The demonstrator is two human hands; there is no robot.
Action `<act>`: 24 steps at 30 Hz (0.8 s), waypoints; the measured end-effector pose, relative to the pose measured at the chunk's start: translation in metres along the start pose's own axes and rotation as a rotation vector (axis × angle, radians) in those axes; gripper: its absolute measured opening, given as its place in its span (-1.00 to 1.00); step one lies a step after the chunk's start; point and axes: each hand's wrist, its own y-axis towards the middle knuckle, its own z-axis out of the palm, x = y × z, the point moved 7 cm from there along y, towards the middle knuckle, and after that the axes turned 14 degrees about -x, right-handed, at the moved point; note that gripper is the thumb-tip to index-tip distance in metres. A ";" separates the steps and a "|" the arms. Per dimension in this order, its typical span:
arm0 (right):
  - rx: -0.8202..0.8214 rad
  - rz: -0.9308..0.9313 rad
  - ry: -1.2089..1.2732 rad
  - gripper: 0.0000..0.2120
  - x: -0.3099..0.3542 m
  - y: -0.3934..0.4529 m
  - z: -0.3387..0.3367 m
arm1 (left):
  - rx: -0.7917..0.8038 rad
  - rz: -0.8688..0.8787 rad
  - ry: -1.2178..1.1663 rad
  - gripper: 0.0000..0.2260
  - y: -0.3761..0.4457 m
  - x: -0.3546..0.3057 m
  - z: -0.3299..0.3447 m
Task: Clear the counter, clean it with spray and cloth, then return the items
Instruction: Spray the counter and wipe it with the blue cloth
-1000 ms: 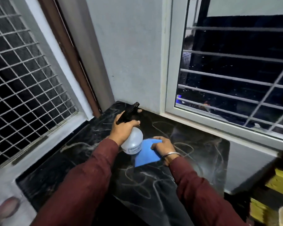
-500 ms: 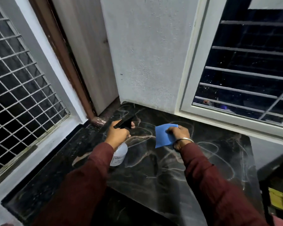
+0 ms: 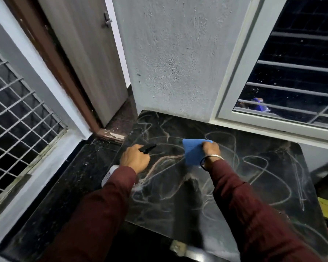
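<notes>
A blue cloth (image 3: 193,153) is pinched by the right hand (image 3: 210,149) against the black marble counter (image 3: 263,176), while the spray bottle (image 3: 110,175) (mostly hidden) is gripped by the left hand (image 3: 134,158).

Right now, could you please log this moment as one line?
left hand: spray bottle | right hand: blue cloth on counter | phase: wiping

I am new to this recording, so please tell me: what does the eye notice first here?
First comes the blue cloth near the middle, pressed on the black counter by the right hand. Beside it, the left hand grips a spray bottle, mostly hidden by the sleeve. Pale swirls cover the counter.
</notes>
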 end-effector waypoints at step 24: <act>-0.385 -0.142 -0.074 -0.73 0.031 -0.004 0.125 | 0.178 0.097 -0.321 -0.85 0.220 0.029 0.040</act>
